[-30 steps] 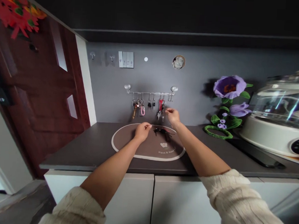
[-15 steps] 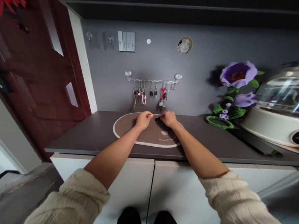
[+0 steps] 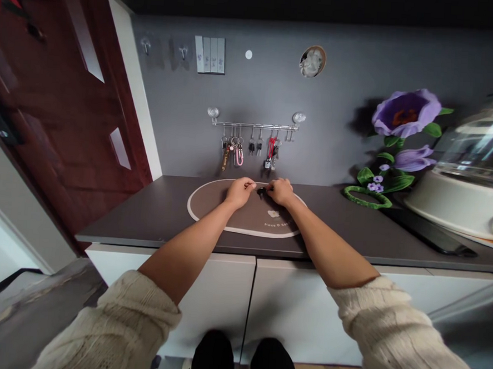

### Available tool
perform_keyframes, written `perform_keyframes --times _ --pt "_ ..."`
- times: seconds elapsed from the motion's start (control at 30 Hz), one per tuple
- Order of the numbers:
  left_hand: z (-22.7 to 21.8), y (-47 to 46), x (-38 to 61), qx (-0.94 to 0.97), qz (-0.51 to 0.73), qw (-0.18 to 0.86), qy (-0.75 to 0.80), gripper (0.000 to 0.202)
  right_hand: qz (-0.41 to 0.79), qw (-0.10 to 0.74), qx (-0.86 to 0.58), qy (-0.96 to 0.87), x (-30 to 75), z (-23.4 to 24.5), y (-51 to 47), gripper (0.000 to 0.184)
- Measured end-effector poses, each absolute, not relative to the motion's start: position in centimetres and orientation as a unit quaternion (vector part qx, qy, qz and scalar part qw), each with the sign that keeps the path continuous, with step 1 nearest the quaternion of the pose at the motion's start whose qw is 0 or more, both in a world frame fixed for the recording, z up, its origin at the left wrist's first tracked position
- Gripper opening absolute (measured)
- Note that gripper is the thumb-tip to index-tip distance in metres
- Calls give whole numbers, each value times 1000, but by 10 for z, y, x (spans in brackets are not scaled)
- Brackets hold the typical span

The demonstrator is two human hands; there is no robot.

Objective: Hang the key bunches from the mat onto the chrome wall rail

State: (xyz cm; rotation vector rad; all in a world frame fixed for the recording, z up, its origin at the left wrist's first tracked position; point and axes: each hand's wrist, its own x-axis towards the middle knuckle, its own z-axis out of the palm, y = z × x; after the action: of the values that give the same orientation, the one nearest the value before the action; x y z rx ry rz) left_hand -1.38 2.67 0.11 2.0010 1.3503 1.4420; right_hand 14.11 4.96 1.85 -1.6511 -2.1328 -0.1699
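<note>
Over the brown oval mat (image 3: 212, 204), my right hand (image 3: 280, 191) has its fingers closed on small black-headed keys (image 3: 261, 192), which stick out to its left. Just across from them, my left hand (image 3: 240, 192) is pinched, thumb against fingers; whatever it may hold is too small to make out. A narrow gap separates the two hands. Behind them on the wall is a clear hook rail (image 3: 254, 125), where several bunches of keys hang, among them one with a pink loop (image 3: 239, 155) and one with a red strap (image 3: 271, 147).
The mat lies on a dark counter (image 3: 144, 211) above white cabinet doors (image 3: 305, 310). To the right stand purple artificial flowers (image 3: 407, 113), a black phone-like slab (image 3: 431, 232) and a white appliance with a clear dome (image 3: 458, 203). A dark red door (image 3: 65, 140) is at left.
The view has shifted slightly, so the wall items sit higher in it. My hands keep nearly the same pose, and the black keys beside my right hand show more plainly.
</note>
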Motion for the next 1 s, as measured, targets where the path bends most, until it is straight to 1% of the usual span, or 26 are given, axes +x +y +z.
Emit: perform_keyframes --times 0.3,0.53,0.67,0.77,1.0 --pt "4 23 -13 699 509 166 473 12 -34 253 -578 -775 143 27 48 8" --pt "4 23 -13 702 511 161 469 11 68 324 -545 -771 144 32 45 5" --pt "5 22 -12 700 516 164 467 12 128 379 -503 -766 143 36 39 3" --pt "6 22 -12 697 523 170 460 12 164 415 -475 -759 142 38 35 5" --pt "8 21 -10 706 535 193 423 14 272 448 -409 -747 138 38 34 6"
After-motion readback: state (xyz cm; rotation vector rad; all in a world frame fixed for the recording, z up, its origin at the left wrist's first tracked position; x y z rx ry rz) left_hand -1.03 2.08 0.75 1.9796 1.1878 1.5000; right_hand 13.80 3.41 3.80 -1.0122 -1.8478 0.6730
